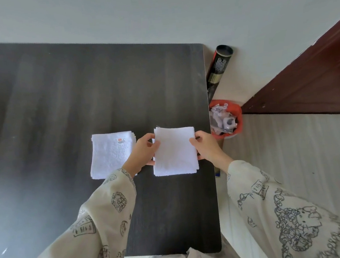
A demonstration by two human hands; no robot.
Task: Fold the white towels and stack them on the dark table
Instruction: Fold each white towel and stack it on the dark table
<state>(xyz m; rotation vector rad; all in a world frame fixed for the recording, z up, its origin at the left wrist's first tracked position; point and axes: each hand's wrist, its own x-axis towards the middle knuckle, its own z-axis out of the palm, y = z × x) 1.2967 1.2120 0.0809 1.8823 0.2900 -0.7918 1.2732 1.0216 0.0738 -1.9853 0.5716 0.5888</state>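
A red bin (238, 113) full of crumpled wrappers stood on the pale floor (291, 148). Just behind it, a black tube (219, 63) leaned tilted by the white wall (153, 11). A dark red door (315, 77) stood to the right.

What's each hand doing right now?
Left hand: closed on the left edge of the folded white towel.
Right hand: closed on the same towel's right edge.

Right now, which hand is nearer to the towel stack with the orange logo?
Left. The left hand grips the folded towel's left edge, right beside the logo stack; the right hand grips its far edge.
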